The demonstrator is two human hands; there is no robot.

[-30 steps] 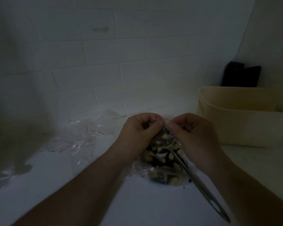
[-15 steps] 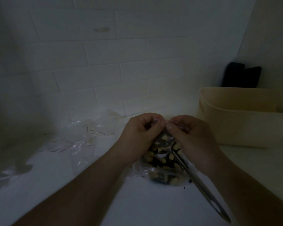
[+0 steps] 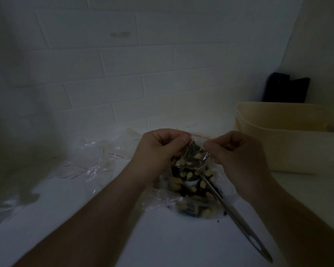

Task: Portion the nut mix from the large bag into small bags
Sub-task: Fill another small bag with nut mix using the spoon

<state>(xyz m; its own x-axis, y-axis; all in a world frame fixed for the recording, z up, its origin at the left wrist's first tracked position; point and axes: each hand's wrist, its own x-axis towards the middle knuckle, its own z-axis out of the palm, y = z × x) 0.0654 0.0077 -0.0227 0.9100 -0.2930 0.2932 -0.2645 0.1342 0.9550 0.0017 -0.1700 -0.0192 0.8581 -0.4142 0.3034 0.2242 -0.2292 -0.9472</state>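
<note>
L hand (image 3: pixel 158 151) & R hand (image 3: pixel 237 155) pinching small bag (image 3: pixel 196 145) top edge

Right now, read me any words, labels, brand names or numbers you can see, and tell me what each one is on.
None can be read.
Small clear plastic bag of nut mix pinched by both hands: no print visible.
Beige plastic tub: plain.
Long metal spoon: no visible marking.
Dark smudge on the white tiled wall: too blurred to tell.

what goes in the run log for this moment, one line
step: sealing small bag | left hand: pinches top edge | right hand: pinches top edge | spoon: lies in large bag of nut mix
</note>
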